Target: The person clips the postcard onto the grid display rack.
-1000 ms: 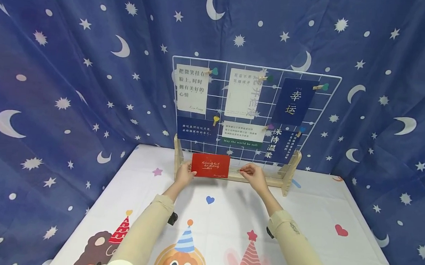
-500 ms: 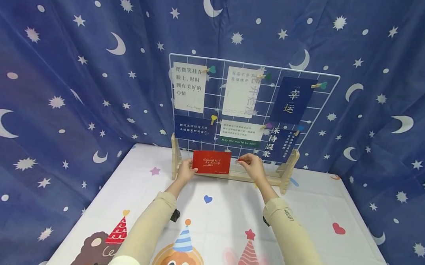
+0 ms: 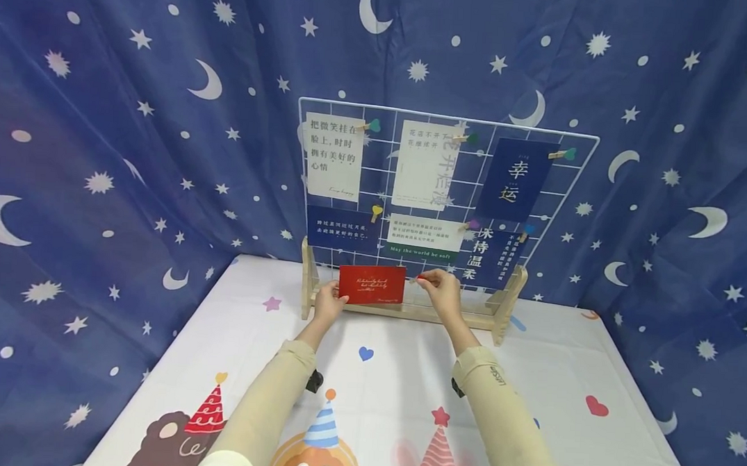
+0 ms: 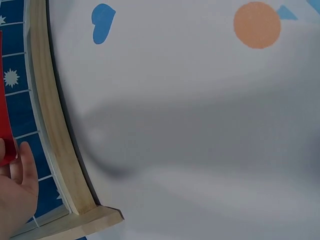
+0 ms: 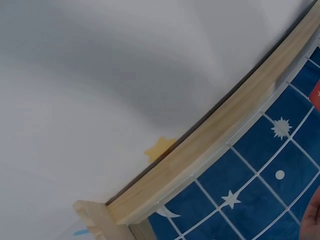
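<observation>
My left hand (image 3: 329, 302) holds a red card (image 3: 372, 285) by its left edge, in front of the lower part of a white wire grid (image 3: 382, 171). In the left wrist view the fingers of the left hand (image 4: 20, 200) grip a corner of the red card (image 4: 5, 130). My right hand (image 3: 443, 292), just right of the card, pinches a small clothespin (image 3: 420, 278) with a red end. It is close to the card's right edge; whether it touches is too small to tell. Only slivers of the right hand (image 5: 312, 220) and card (image 5: 315, 96) show in the right wrist view.
A wooden base (image 3: 420, 313) holds the grid upright on the white tablecloth (image 3: 367, 386). Clothespins fix several cards to it, including a white card (image 3: 334, 156), a navy card (image 3: 518, 178) and a green-and-white card (image 3: 425, 236). A starry blue curtain (image 3: 166, 113) surrounds the table.
The red card has risen a little towards the grid in my left hand. My right hand has moved up and left, bringing the clothespin nearer the card's right edge.
</observation>
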Motion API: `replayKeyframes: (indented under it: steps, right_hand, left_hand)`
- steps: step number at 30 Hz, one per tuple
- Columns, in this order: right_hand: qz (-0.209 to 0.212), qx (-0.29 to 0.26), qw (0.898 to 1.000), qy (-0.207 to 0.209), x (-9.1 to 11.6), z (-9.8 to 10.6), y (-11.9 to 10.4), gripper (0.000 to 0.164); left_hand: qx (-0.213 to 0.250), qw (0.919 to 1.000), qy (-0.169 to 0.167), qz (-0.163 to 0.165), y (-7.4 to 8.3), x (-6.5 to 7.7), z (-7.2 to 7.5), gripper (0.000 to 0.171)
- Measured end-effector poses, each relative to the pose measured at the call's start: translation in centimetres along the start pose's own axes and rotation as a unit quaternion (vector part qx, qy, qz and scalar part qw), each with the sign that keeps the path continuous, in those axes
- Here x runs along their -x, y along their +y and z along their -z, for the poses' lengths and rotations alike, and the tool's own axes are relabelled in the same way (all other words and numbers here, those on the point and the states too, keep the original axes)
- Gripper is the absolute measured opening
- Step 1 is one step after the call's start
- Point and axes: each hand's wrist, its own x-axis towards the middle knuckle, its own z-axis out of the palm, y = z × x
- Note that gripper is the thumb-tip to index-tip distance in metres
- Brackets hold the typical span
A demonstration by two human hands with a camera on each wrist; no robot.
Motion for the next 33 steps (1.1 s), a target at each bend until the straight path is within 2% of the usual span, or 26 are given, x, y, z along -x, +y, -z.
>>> replayKeyframes:
  steps: [3, 8, 11, 15, 17, 19, 21, 22, 24, 25, 26, 27, 28, 29, 30, 31, 33]
  right_hand:
    - [-0.004, 0.002, 1.000, 0.024, 0.0, -0.5, -0.2, 0.016]
    - [-0.007, -0.007, 0.998, 0.066, -0.4, -0.9, -0.6, 0.016]
    - [-0.020, -0.023, 0.996, 0.089, -0.5, -1.1, -0.7, 0.015]
    - [-0.033, -0.047, 0.993, 0.102, -0.7, -1.6, -0.8, 0.014]
    - [-0.036, -0.055, 0.993, 0.102, -0.7, -1.9, -0.9, 0.013]
    - [-0.042, -0.065, 0.992, 0.104, -0.9, -2.2, -1.0, 0.014]
    - [-0.048, -0.078, 0.990, 0.112, -0.9, -2.5, -1.1, 0.014]
    - [-0.053, -0.084, 0.988, 0.115, -1.0, -2.7, -1.2, 0.014]
    - [-0.063, -0.099, 0.986, 0.118, -1.0, -3.0, -1.4, 0.014]
    - [-0.069, -0.109, 0.984, 0.120, -1.0, -3.2, -1.6, 0.014]
    - [-0.075, -0.116, 0.983, 0.122, -1.0, -3.3, -1.7, 0.015]
    - [-0.082, -0.126, 0.981, 0.125, -1.0, -3.5, -1.8, 0.015]
    - [-0.091, -0.137, 0.978, 0.127, -1.0, -3.6, -1.9, 0.015]
    - [-0.100, -0.150, 0.975, 0.132, -1.0, -3.8, -2.0, 0.016]
    - [-0.108, -0.166, 0.971, 0.138, -1.0, -4.0, -1.9, 0.016]
    - [-0.111, -0.188, 0.965, 0.146, -1.1, -4.3, -1.7, 0.015]
    - [-0.119, -0.226, 0.954, 0.159, -1.4, -4.7, -1.4, 0.014]
  left_hand:
    - [0.016, 0.9997, 0.018, 0.005, 1.3, 0.6, 0.8, 0.031]
    - [0.053, 0.9975, 0.046, 0.007, 3.3, 0.4, 1.7, 0.030]
    - [0.065, 0.9970, 0.039, 0.013, 3.1, 0.0, 1.7, 0.031]
    - [0.052, 0.9980, 0.032, 0.015, 1.3, -1.0, 1.2, 0.033]
    - [0.047, 0.9982, 0.036, 0.006, 0.9, -1.2, 1.1, 0.035]
    - [0.043, 0.9980, 0.045, -0.006, 1.9, -0.6, 1.7, 0.034]
    - [0.037, 0.9976, 0.057, -0.013, 5.2, 0.8, 3.1, 0.031]
    - [0.035, 0.9979, 0.055, -0.002, 8.0, 2.0, 4.4, 0.030]
    - [0.026, 0.9979, 0.053, 0.028, 15.6, 5.1, 7.6, 0.027]
    - [0.019, 0.9976, 0.052, 0.043, 18.6, 6.3, 8.8, 0.026]
    - [0.016, 0.9971, 0.049, 0.055, 20.9, 7.3, 9.8, 0.026]
    - [0.014, 0.9968, 0.043, 0.066, 22.1, 7.7, 10.4, 0.027]
    - [0.008, 0.9966, 0.043, 0.070, 22.2, 7.7, 10.4, 0.027]
    - [0.003, 0.9968, 0.049, 0.064, 20.9, 7.1, 9.7, 0.027]
    - [-0.001, 0.9971, 0.053, 0.055, 18.5, 6.0, 8.6, 0.028]
    - [-0.003, 0.9974, 0.058, 0.044, 15.0, 4.5, 7.1, 0.028]
    - [-0.015, 0.9973, 0.066, 0.031, 9.1, 1.8, 4.4, 0.030]
